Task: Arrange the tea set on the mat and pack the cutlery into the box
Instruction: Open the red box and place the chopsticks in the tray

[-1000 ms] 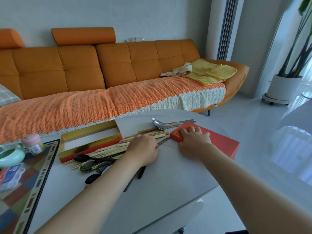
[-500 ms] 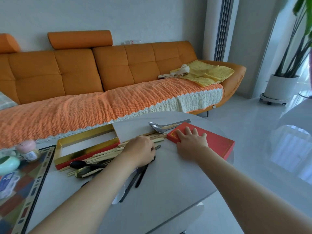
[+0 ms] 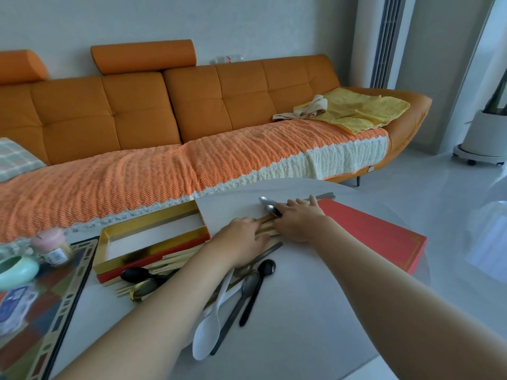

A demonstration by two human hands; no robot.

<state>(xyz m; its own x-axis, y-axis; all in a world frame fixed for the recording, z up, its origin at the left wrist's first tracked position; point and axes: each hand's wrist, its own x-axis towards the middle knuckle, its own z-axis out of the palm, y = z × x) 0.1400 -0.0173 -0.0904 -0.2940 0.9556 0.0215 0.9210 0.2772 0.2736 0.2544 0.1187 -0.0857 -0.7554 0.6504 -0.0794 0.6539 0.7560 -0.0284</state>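
Pressing our flat left hand on the wooden chopsticks near the white table's far edge, we rest our right hand open across a steel spoon. The gold-lined red box lies left of them. Black plastic spoons and a white plastic spoon lie nearer us, with an orange sofa behind.

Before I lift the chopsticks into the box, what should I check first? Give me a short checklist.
1. Box open, nothing inside: ok.
2. Left hand and right hand on the chopsticks: ok.
3. Chopsticks evenly bundled: not ok, the ends near the box fan out.
4. Firm grip: cannot tell.
5. Black spoon off the bundle: not ok, it lies across.
6. Red lid aside: ok.
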